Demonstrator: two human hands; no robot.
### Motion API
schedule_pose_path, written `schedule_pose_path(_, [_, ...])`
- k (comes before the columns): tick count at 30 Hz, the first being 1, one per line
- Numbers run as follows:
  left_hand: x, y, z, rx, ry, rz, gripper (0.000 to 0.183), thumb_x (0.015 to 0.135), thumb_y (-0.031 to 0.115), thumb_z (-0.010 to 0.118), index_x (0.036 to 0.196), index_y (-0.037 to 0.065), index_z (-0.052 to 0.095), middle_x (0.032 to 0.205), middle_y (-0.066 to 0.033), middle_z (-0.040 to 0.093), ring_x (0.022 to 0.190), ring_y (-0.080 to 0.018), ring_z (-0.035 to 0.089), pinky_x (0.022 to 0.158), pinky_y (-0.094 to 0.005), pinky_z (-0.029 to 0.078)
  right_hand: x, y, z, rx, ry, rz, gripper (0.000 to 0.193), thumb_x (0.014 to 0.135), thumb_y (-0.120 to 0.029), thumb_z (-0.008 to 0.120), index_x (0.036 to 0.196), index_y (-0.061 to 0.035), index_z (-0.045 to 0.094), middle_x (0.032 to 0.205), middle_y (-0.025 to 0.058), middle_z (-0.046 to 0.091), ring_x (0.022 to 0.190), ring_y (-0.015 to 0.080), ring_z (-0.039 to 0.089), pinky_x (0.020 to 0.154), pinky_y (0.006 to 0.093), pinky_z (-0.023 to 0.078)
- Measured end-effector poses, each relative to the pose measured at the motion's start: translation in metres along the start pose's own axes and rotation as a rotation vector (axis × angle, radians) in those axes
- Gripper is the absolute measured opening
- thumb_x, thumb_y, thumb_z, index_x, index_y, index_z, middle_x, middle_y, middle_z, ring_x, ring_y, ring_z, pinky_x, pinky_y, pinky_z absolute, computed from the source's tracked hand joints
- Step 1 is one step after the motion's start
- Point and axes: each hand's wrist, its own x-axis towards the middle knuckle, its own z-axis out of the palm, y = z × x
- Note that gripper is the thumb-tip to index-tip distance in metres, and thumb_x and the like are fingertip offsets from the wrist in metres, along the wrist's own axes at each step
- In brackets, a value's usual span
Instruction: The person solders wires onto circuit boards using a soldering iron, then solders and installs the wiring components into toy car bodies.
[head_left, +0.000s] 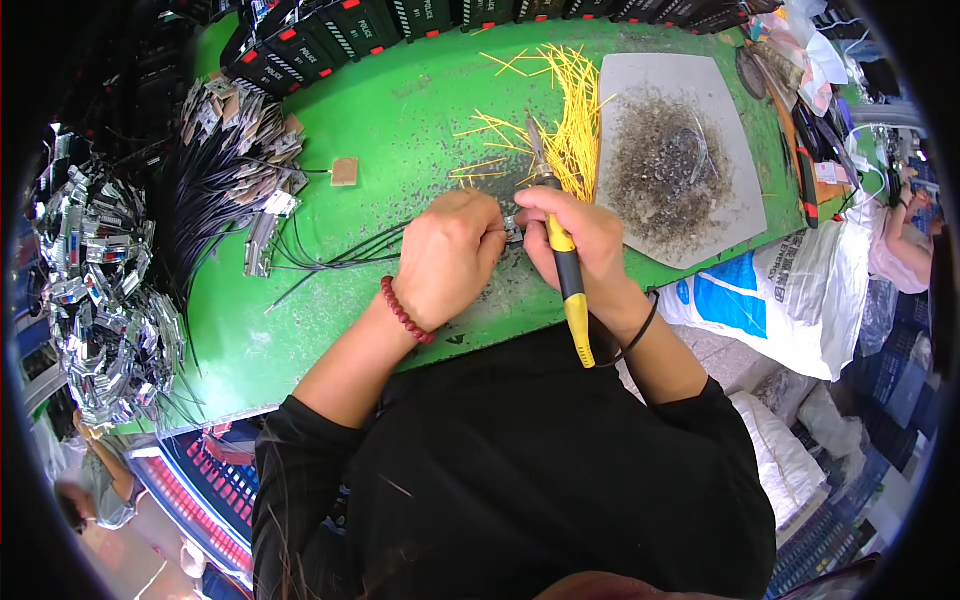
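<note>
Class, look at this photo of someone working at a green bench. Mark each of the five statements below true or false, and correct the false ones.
1. The right hand holds a soldering iron with a yellow and black handle. True.
2. The left hand wears a bead bracelet at the wrist. True.
3. The loose yellow wires lie on the bench's left side. False: they lie beyond the hands, beside the grey mat.
4. The bench top is blue. False: it is green.
5. Black wires run from the left hand toward the left. True.
</note>
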Motion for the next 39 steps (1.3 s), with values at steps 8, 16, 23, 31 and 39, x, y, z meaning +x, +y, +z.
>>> schedule_pose_path(8, [0.0,-0.002,0.0,-0.018,-0.013,-0.003,0.009,0.077,0.0,0.068,0.081,0.001,0.059,0.08,-0.0133,0.062,0.077,-0.033,0.061,0.069,-0.04,0.05,0.0,-0.002,0.007,0.091,0.007,0.125,0.041,0.074,0.001,0.072,0.113,-0.0117,0.064,0.075,0.0086,0.067,0.061,0.0231,0.065,0.053,0.0317,0.05])
schedule_pose_path(16, [0.0,0.001,0.0,-0.006,-0.023,-0.032,0.007,0.077,-0.001,0.067,0.081,-0.001,0.06,0.084,-0.0139,0.064,0.081,-0.0325,0.063,0.075,-0.0391,0.05,-0.01,0.002,-0.01,-0.006,-0.023,-0.002,0.036,0.081,-0.007,0.07,0.117,-0.0114,0.063,0.07,0.0055,0.063,0.06,0.0222,0.064,0.053,0.032,0.047])
schedule_pose_path(23, [0.0,0.004,0.006,-0.026,0.039,-0.033,0.01,0.073,-0.004,0.066,0.075,0.001,0.057,0.081,-0.0116,0.064,0.074,-0.0313,0.063,0.066,-0.0377,0.051,-0.059,0.029,-0.117,0.218,0.454,0.391,0.054,0.096,-0.046,0.054,0.121,-0.0001,0.065,0.077,0.0047,0.066,0.059,0.0059,0.052,0.054,0.0202,0.04])
schedule_pose_path(31, [-0.001,0.012,0.004,0.092,0.034,0.011,0.011,0.072,-0.005,0.066,0.075,0.001,0.057,0.079,-0.0118,0.064,0.071,-0.0307,0.062,0.062,-0.0374,0.051,-0.076,0.067,-0.149,0.113,0.723,0.414,0.009,0.081,-0.002,0.056,0.09,0.0005,0.057,0.072,0.0051,0.06,0.058,0.0089,0.055,0.055,0.0207,0.042])
schedule_pose_path(39, [0.002,0.016,0.002,0.119,0.021,0.016,0.011,0.073,-0.005,0.066,0.076,0.001,0.057,0.081,-0.0122,0.065,0.07,-0.0308,0.063,0.062,-0.0377,0.051,-0.074,0.068,-0.143,0.081,0.695,0.419,0.008,0.081,-0.002,0.054,0.088,0.0011,0.056,0.073,0.0074,0.06,0.057,0.0101,0.056,0.056,0.0208,0.044])
